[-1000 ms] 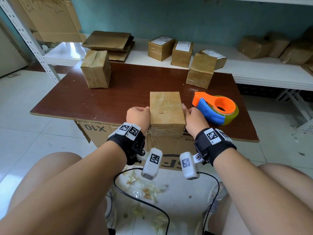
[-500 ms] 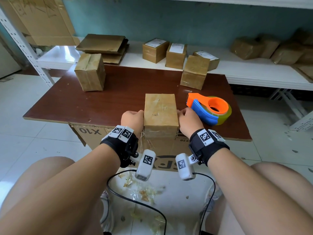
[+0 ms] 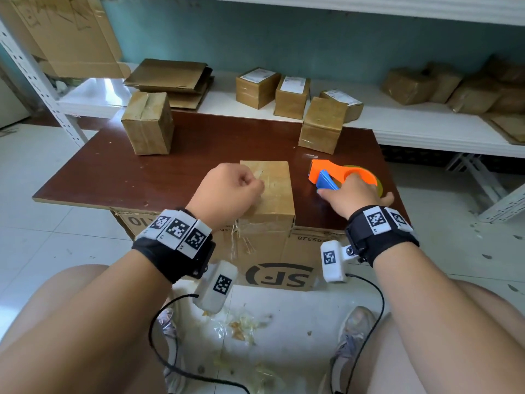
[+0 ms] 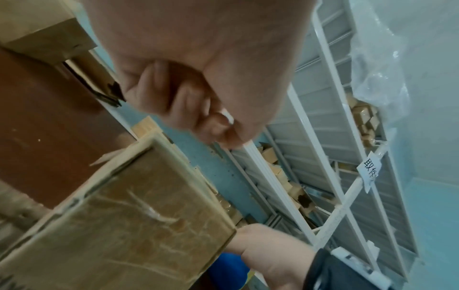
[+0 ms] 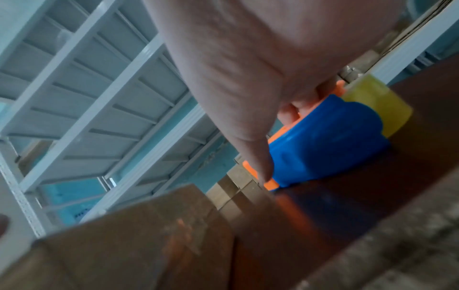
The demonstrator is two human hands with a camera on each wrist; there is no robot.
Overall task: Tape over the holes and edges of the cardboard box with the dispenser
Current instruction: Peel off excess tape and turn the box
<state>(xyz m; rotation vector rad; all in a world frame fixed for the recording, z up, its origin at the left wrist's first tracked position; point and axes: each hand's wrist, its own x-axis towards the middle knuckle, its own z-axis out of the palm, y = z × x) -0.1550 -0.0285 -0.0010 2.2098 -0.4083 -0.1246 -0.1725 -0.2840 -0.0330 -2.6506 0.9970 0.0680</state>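
Observation:
The taped cardboard box (image 3: 272, 191) stands at the near edge of the brown table (image 3: 199, 155); its wrinkled top also shows in the left wrist view (image 4: 124, 225). My left hand (image 3: 233, 189) is a fist over the box's top left edge, fingers (image 4: 188, 109) curled, holding nothing. The orange and blue tape dispenser (image 3: 326, 173) with its yellow roll lies to the right of the box. My right hand (image 3: 352, 194) lies over it. Its fingers curl into the orange frame and its thumb runs along the blue part (image 5: 327, 141).
Two more taped boxes stand further back on the table, one left (image 3: 147, 123) and one right (image 3: 322, 125). Several boxes (image 3: 257, 86) and flat cardboard sit on the white shelf behind. A big printed carton (image 3: 278, 251) sits under the table edge by my knees.
Both hands have let go of the box's sides. The right hand moved right onto the dispenser. The left hand rose as a fist over the box's left top edge.

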